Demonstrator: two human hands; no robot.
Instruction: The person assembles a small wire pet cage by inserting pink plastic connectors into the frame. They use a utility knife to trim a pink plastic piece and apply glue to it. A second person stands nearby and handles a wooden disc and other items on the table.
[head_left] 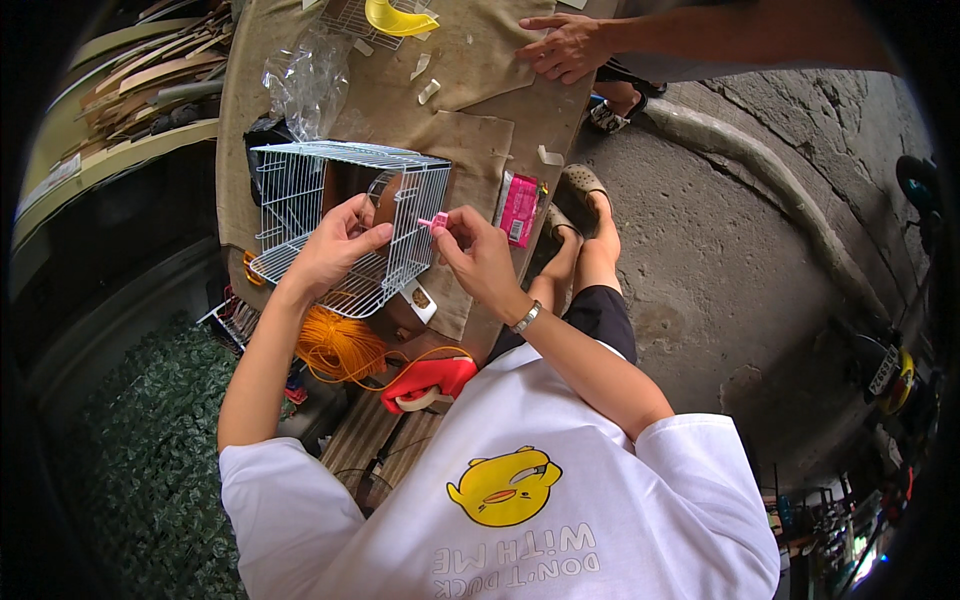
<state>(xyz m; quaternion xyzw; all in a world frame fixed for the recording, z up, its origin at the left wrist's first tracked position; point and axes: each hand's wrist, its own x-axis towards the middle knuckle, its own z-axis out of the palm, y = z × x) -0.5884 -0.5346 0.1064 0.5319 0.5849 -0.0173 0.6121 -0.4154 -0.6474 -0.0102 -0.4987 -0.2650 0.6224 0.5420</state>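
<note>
A small white wire cage [350, 155] stands open-sided on the cloth-covered table. My left hand [340, 245] reaches into it, fingers curled around a clear piece with a curved rim [380, 185]; part of that piece is hidden by the bars and fingers. Outside the cage's right wall, my right hand [473, 252] pinches a small pink plastic part [436, 221] against the bars, level with the left hand. A white plastic piece with an opening [419, 300] sits by the cage's near right corner.
Right of the cage lies a pink packet [518, 208]. Clear plastic wrap [305, 85] and a yellow curved piece [398, 17] are farther back. Another person's hand [568, 48] rests on the table's far right edge. Orange cord [338, 342] and a red tape dispenser [428, 382] are near me.
</note>
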